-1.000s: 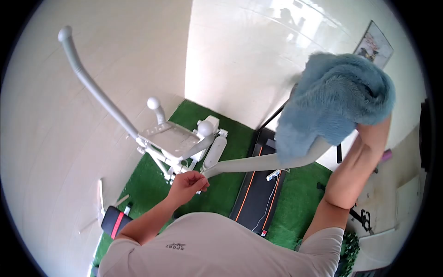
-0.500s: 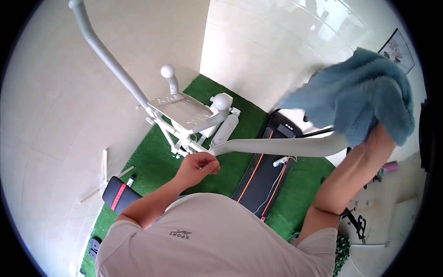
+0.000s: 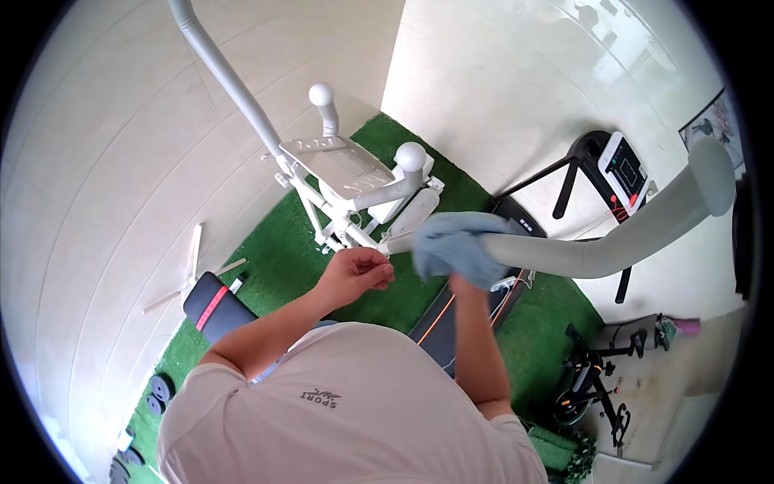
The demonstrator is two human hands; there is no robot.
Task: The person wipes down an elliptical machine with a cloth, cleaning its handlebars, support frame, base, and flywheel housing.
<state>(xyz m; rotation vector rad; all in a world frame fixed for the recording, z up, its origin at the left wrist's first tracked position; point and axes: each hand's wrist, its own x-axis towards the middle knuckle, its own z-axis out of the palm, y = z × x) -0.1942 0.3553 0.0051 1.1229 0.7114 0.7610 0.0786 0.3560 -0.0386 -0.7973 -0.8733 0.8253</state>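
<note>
A fluffy blue-grey cloth, slightly blurred, wraps around the long pale handle bar of a white exercise machine. My right hand grips the cloth against that bar from below, its fingers mostly hidden by the fabric. My left hand hovers in front of the machine's lower frame, near the inner end of the bar. Its fingers are loosely curled in, and nothing shows in them. The machine's second long handle rises to the upper left.
A treadmill with an upright console stands beyond the bar, on green turf. A padded bench and dumbbells are at left. An exercise bike stands at right, and tiled walls enclose the corner.
My right hand has swept the cloth leftward along the bar, from its outer end toward the machine, baring that end. My left hand stays curled near the same place. The view has shifted slightly.
</note>
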